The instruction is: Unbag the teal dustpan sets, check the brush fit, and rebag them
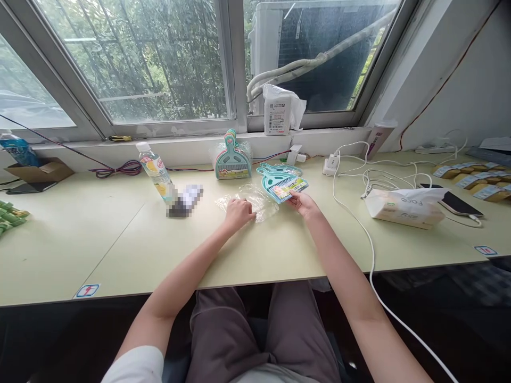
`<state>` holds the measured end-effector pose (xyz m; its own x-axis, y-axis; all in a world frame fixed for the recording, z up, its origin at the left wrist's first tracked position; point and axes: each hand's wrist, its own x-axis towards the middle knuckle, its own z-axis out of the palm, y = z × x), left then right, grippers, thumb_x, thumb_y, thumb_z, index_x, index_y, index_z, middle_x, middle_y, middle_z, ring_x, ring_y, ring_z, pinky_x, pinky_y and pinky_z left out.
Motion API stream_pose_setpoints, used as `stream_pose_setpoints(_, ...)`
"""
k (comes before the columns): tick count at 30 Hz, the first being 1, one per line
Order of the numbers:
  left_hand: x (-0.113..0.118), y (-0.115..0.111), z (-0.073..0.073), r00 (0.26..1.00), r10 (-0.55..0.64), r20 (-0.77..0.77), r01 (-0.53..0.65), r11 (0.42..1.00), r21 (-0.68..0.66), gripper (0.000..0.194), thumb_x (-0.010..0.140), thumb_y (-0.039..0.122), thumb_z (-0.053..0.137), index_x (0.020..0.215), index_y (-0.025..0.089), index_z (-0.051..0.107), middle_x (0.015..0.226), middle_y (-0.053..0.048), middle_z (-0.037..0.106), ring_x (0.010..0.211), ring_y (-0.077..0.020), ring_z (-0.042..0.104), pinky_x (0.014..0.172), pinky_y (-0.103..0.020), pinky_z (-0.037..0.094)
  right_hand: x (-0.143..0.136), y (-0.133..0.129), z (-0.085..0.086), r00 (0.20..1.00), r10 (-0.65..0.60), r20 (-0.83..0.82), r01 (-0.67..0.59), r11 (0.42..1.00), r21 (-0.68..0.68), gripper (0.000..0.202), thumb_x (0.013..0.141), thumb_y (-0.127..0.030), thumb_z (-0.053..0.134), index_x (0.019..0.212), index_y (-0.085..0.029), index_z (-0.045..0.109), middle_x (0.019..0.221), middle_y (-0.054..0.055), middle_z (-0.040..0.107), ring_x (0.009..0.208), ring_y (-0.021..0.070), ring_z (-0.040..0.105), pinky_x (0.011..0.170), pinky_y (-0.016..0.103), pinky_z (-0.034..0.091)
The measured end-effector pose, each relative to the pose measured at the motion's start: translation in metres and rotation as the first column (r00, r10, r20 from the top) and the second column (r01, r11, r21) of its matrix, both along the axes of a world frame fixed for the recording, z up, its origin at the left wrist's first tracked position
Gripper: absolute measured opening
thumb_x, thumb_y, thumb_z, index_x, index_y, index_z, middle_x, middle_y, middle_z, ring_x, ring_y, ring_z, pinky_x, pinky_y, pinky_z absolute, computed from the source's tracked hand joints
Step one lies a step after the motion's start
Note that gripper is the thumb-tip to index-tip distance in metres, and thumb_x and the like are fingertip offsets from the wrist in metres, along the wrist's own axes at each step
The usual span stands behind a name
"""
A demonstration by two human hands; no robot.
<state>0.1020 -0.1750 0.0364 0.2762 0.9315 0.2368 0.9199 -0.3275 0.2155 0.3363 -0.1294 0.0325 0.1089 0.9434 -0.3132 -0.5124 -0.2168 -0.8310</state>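
Observation:
My left hand [239, 213] rests on a clear plastic bag [261, 205] that lies crumpled on the pale table [247, 255]; its fingers are curled together at the bag's edge. Over to the right, my right hand [302, 204] pinches the lower edge of a teal dustpan and brush set [275, 181] with a yellow and pink label. Another teal piece shows partly behind that set. Near the wall, a wrapped stack of similar dustpan sets [232, 159] stands upright.
A bottle [155, 169] stands tilted in view at the left, beside a blurred item [186, 201]. White cables, a charger [330, 164], a tissue pack [405, 207] and a phone [459, 202] occupy the right. A white box [277, 114] sits on the sill.

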Motion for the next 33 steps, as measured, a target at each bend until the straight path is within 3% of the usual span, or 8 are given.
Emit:
stream_pose_setpoints(2,-0.01,0.004,0.002,0.999,0.025,-0.022,-0.025,1.0,-0.007,0.013,0.08,0.028,0.06,0.085,0.021,0.07,0.096,-0.008,0.07,0.089,-0.0263,0.064,0.087,-0.04,0.042,0.0,0.001,-0.001,1.0,0.001,0.01,-0.001,1.0,-0.002,0.012,0.088,-0.005,0.055,0.088,-0.013,0.064,0.074,0.002,0.073,0.062,0.0109,0.069,0.062,0.02,0.059)
stream_pose_setpoints(4,-0.016,0.008,0.0,0.998,0.058,-0.004,-0.058,0.998,-0.016,0.031,0.081,0.019,0.055,0.109,0.023,0.066,0.099,-0.008,0.07,0.093,-0.0268,0.064,0.083,-0.038,0.043,0.0,0.001,-0.001,1.0,0.002,0.019,-0.002,1.0,-0.001,0.01,0.088,-0.006,0.056,0.087,-0.013,0.064,0.074,0.002,0.073,0.063,0.0109,0.069,0.063,0.02,0.06)
stream_pose_setpoints(6,-0.019,0.01,-0.001,0.996,0.087,0.008,-0.086,0.996,-0.029,0.039,0.081,0.013,0.051,0.117,0.022,0.063,0.101,-0.008,0.07,0.094,-0.027,0.064,0.082,-0.037,0.044,0.0,0.0,-0.001,1.0,0.002,0.025,-0.002,1.0,0.001,0.01,0.088,-0.006,0.057,0.088,-0.013,0.064,0.075,0.002,0.073,0.064,0.0109,0.069,0.063,0.02,0.06)
stream_pose_setpoints(10,-0.022,0.014,-0.002,0.993,0.117,-0.018,-0.118,0.992,-0.053,0.029,0.079,0.009,0.05,0.097,0.019,0.07,0.098,-0.011,0.07,0.096,-0.0284,0.063,0.085,-0.039,0.044,0.0,-0.001,-0.001,1.0,0.007,0.027,-0.007,1.0,0.006,0.011,0.087,-0.005,0.057,0.09,-0.013,0.064,0.075,0.002,0.074,0.065,0.0111,0.069,0.063,0.02,0.06)
stream_pose_setpoints(16,-0.027,0.015,0.0,0.988,0.156,0.02,-0.154,0.987,-0.054,0.017,0.08,0.012,0.051,0.08,0.019,0.068,0.096,-0.013,0.068,0.103,-0.0301,0.059,0.083,-0.038,0.045,-0.002,-0.003,0.001,0.999,0.021,0.042,-0.022,0.999,0.03,0.011,0.087,-0.005,0.057,0.091,-0.013,0.064,0.074,0.002,0.074,0.064,0.0113,0.07,0.062,0.02,0.06)
stream_pose_setpoints(21,-0.04,0.022,0.002,0.945,0.26,0.199,-0.256,0.966,-0.046,0.014,0.087,0.024,0.048,0.087,0.021,0.062,0.097,-0.009,0.068,0.098,-0.0267,0.06,0.079,-0.036,0.044,-0.003,-0.006,0.006,0.994,0.075,0.085,-0.08,0.995,0.064,0.01,0.086,-0.005,0.059,0.09,-0.012,0.064,0.076,0.004,0.075,0.066,0.013,0.071,0.064,0.023,0.061)
stream_pose_setpoints(27,-0.058,0.032,0.006,0.822,0.363,0.439,-0.407,0.913,0.005,0.011,0.088,0.031,0.05,0.089,0.024,0.058,0.086,-0.005,0.068,0.084,-0.0233,0.062,0.069,-0.032,0.041,-0.008,-0.012,0.012,0.933,0.301,0.196,-0.325,0.94,0.106,0.012,0.085,-0.005,0.06,0.092,-0.012,0.067,0.082,0.008,0.076,0.069,0.0157,0.073,0.066,0.027,0.061)
stream_pose_setpoints(33,-0.062,0.032,0.007,0.789,0.398,0.469,-0.448,0.894,-0.004,0.012,0.088,0.033,0.05,0.089,0.024,0.058,0.087,-0.005,0.069,0.086,-0.0235,0.063,0.07,-0.031,0.04,-0.007,-0.018,0.017,0.846,0.427,0.32,-0.484,0.866,0.125,0.018,0.082,-0.01,0.066,0.099,-0.012,0.07,0.088,0.01,0.077,0.07,0.0182,0.073,0.066,0.03,0.061)
